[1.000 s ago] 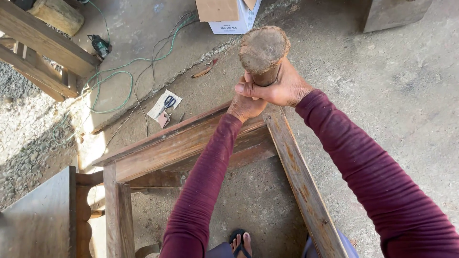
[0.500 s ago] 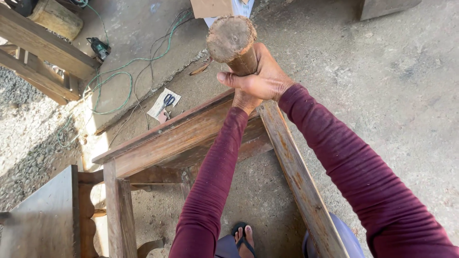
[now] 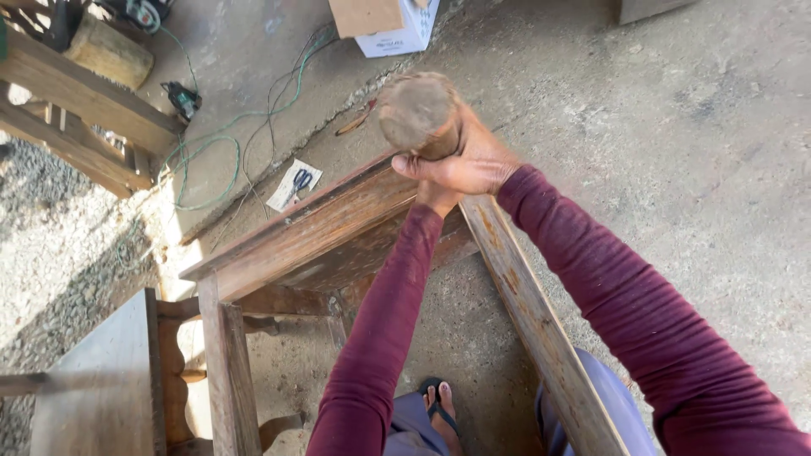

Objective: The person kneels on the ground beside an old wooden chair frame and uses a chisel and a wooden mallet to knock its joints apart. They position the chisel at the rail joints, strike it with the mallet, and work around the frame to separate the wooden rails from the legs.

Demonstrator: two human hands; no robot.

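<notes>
— While both hands close around it, where does the log sit?

— I hold the short wooden log (image 3: 419,110) raised over the corner of the wooden frame (image 3: 312,232). My right hand (image 3: 473,160) wraps its lower part, fingers clamped tight; my left hand (image 3: 435,196) sits just beneath, mostly hidden, seemingly gripping the bottom.

— Which way does it point?

— Its long axis runs nearly up toward my head, the flat rough end facing the camera, the lower end aimed at the joint where the side rail (image 3: 541,338) meets the front rail.

— How far along is the work?

— I judge the frame already assembled in part; the log hangs clear of the corner joint.
</notes>
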